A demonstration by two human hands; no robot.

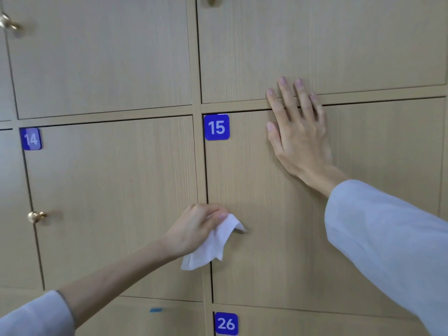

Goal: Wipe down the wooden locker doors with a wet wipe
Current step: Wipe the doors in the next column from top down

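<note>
Light-wood-grain locker doors (109, 190); blue number plates (216, 127); white wipe (213, 243); brass knobs (36, 216).

Locker room or changing area, I'm facing a wall of lockers. Light wood-look doors (116, 204) in a grid with narrow frame strips between. Blue number tags in the door corners: 14 (31, 138), 15 (216, 127), 26 (226, 323) on the row below. Small brass knobs (36, 216) on the doors, another knob (8, 22) on the row above. Nothing else of the room in view, so could be a gym, school or staff area, can't tell.
</note>
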